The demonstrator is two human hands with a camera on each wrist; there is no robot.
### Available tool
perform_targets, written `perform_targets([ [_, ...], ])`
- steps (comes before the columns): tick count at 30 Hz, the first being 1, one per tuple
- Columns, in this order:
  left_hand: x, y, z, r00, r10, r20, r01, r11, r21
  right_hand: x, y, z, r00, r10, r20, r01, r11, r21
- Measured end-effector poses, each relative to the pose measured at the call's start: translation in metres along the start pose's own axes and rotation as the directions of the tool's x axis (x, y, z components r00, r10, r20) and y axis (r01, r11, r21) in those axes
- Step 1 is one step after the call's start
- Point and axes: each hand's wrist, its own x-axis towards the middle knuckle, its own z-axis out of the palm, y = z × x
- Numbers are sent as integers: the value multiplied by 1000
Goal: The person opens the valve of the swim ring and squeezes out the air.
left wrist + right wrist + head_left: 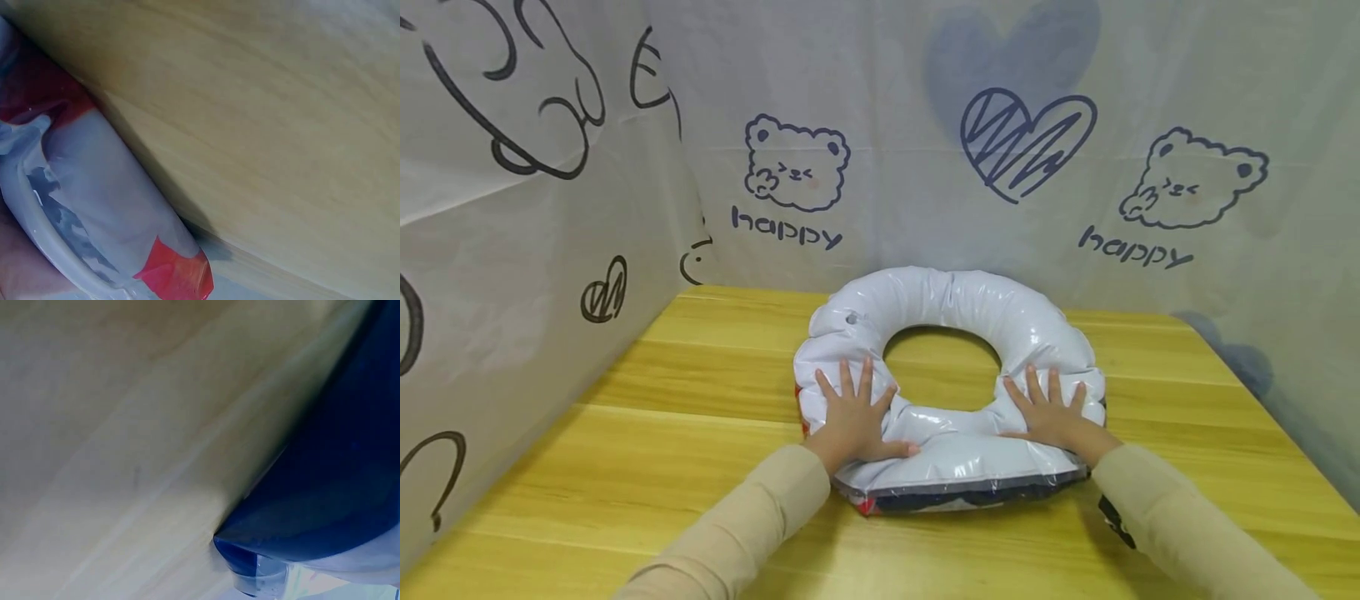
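A white inflatable ring (951,296) with a flat front edge lies on the wooden table, its round hole toward the middle. My left hand (853,421) presses on its left side with the fingers spread. On the right side my right hand (1048,412) rests, fingers spread as well. A small valve (852,318) shows at the ring's upper left. In the left wrist view the ring's side (112,169) is red and grey-white; in the right wrist view its underside (337,481) is dark blue.
The yellow wood-grain table (700,375) runs up to a pale fabric backdrop (895,183) printed with bears, hearts and "happy". Another curtain (512,317) stands along the left. A dark object (1116,523) shows under the right wrist.
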Motion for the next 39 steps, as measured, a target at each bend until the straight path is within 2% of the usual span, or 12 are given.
perform_targets([
  [8, 5, -4, 0, 998, 40, 38, -36, 995, -89, 1, 0, -1, 1000, -14, 20, 12, 997, 72],
  [17, 10, -6, 3, 995, 53, 82, -39, 987, -156, 6, 2, 0, 999, -22, 47, 19, 998, 64],
  [24, 13, -1, 1, 990, 80, 112, -53, 973, -226, 4, 8, -1, 996, -2, 93, -8, 994, 106],
  [39, 11, -3, -1, 983, 36, 180, 2, 980, -201, 16, 5, -2, 986, 4, 166, -20, 995, 95],
])
